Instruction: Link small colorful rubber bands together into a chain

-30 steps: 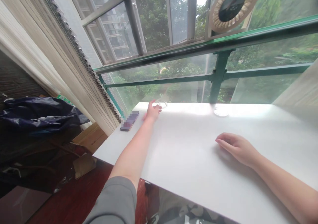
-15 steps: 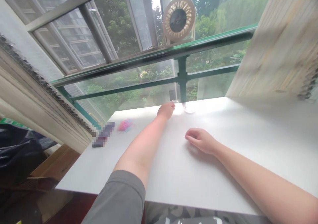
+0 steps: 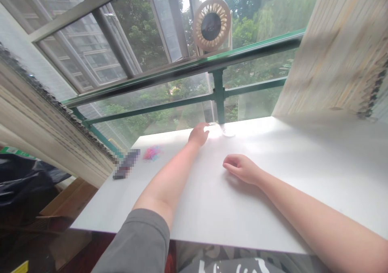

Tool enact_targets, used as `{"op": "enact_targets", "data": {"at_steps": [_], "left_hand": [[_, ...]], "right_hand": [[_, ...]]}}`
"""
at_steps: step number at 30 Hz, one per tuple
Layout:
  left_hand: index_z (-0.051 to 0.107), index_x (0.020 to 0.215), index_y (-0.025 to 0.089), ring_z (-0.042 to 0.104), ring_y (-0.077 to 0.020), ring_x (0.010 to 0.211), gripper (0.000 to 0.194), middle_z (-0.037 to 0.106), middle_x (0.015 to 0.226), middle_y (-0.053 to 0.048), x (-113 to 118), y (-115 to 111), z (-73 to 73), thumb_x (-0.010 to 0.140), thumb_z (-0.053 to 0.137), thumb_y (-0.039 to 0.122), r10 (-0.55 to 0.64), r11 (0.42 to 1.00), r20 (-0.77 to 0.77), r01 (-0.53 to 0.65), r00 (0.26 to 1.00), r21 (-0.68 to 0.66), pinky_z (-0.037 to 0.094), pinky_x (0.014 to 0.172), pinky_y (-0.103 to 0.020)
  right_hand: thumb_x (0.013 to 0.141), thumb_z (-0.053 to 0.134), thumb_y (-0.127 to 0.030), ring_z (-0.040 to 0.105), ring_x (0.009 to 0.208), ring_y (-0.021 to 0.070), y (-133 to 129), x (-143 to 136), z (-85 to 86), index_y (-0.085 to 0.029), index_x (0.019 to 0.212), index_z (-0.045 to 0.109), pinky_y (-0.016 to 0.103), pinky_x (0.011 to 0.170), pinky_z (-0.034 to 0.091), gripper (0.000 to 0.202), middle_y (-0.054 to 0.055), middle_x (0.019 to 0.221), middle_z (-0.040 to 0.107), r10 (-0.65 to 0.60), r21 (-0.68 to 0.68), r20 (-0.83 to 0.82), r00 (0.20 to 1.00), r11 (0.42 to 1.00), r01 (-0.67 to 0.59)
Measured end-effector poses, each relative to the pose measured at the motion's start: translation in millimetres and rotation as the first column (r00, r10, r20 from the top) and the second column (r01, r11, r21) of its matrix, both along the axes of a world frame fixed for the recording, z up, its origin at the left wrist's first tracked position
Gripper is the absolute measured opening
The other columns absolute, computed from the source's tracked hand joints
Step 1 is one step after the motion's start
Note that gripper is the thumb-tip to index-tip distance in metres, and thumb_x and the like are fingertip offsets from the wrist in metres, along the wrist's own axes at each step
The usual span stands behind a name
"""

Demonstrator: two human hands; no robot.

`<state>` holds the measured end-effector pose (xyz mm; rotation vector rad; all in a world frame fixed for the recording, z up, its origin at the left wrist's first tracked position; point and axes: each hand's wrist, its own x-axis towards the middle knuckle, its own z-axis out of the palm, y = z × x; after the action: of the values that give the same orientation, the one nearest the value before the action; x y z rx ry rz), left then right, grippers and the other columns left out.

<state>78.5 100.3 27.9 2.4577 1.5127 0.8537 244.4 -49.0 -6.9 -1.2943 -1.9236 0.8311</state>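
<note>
1. Find clear tub point(image 3: 214, 124) at bench point(image 3: 209, 208) back edge, beside left hand point(image 3: 199, 134).
2. Note left hand spread, right hand point(image 3: 241, 168) loosely curled; can't tell contact or right-hand closure.
3. Expect light, stiff, slick; grasp around sides.

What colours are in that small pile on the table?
The pile is mostly pink with some blue, in the head view.

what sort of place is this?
Probably a home, perhaps an enclosed balcony: a white table stands close to a green railing, a curtain hangs at the right, and trees show outside.
</note>
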Motion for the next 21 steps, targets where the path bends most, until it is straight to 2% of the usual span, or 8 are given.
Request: {"op": "enact_targets", "data": {"at_steps": [3,6,10,13,16,18,21], "left_hand": [[0.053,0.104,0.02,0.051,-0.0165,0.098,0.028,0.055,0.109,-0.005,-27.4,-23.2,-9.2,0.076,0.048,0.022,-0.01,0.999,0.083,0.007,0.997,0.04,0.038,0.087,-0.029],[0.057,0.096,0.019,0.055,-0.0144,0.085,0.023,0.06,0.097,-0.004,-65.1,-51.7,-22.3,0.075,0.049,0.023,0.006,1.0,0.07,-0.005,0.998,-0.004,0.042,0.08,-0.027],[0.059,0.089,0.018,0.056,-0.0144,0.076,0.02,0.063,0.089,-0.004,-128.7,-79.0,-34.3,0.072,0.051,0.026,0.186,0.982,0.038,-0.186,0.982,-0.021,0.044,0.073,-0.027],[0.06,0.089,0.017,0.056,-0.0147,0.074,0.022,0.064,0.086,-0.004,-177.9,-84.6,-37.2,0.071,0.051,0.025,0.403,0.914,0.096,-0.405,0.91,-0.002,0.044,0.071,-0.026],[0.059,0.09,0.017,0.057,-0.0156,0.074,0.024,0.064,0.084,-0.004,-214.1,-81.8,-39.8,0.069,0.049,0.024,0.622,0.777,0.199,-0.628,0.757,-0.041,0.044,0.07,-0.026],[0.059,0.09,0.017,0.058,-0.0164,0.075,0.024,0.064,0.085,-0.005,-227.2,-77.9,-42.1,0.068,0.05,0.024,0.696,0.711,0.235,-0.696,0.678,-0.098,0.044,0.07,-0.027],[0.059,0.09,0.016,0.059,-0.0174,0.078,0.026,0.064,0.087,-0.006,-234.8,-72.4,-44.9,0.066,0.052,0.023,0.728,0.681,0.255,-0.713,0.637,-0.166,0.043,0.072,-0.027]], "right_hand": [[0.074,0.044,-0.035,0.047,0.054,0.011,0.1,1.1,-0.9,-0.018,0.069,0.056,0.024,0.054,0.037,0.022,-0.001,0.06,0.055,0.002,0.0,0.022,1.0,1.0,-0.002],[0.075,0.044,-0.036,0.05,0.057,0.0122,1.5,1.4,-2.5,-0.018,0.071,0.057,0.024,0.055,0.038,0.022,0.0,0.062,0.056,-0.006,-0.003,0.043,0.999,1.0,0.006],[0.076,0.043,-0.037,0.052,0.059,0.0132,2.3,1.7,-3.5,-0.019,0.072,0.056,0.024,0.057,0.039,0.023,0.0,0.062,0.057,-0.012,-0.002,0.074,0.997,1.0,0.013],[0.076,0.043,-0.037,0.053,0.06,0.0134,1.5,2.3,-2.5,-0.019,0.073,0.056,0.024,0.057,0.039,0.022,-0.001,0.062,0.058,-0.026,-0.011,0.094,0.995,1.0,0.027],[0.076,0.043,-0.038,0.053,0.06,0.0136,0.4,2.6,-1.2,-0.019,0.073,0.057,0.024,0.056,0.039,0.023,0.0,0.062,0.059,-0.034,-0.022,0.106,0.994,0.999,0.037],[0.076,0.044,-0.039,0.053,0.059,0.0134,-0.1,2.7,-0.8,-0.019,0.074,0.057,0.024,0.056,0.039,0.024,0.0,0.062,0.06,-0.039,-0.028,0.112,0.993,0.999,0.042],[0.075,0.043,-0.04,0.053,0.057,0.0133,-0.4,2.6,-0.6,-0.019,0.075,0.057,0.024,0.054,0.04,0.025,0.0,0.063,0.061,-0.043,-0.035,0.124,0.991,0.998,0.047]]}}
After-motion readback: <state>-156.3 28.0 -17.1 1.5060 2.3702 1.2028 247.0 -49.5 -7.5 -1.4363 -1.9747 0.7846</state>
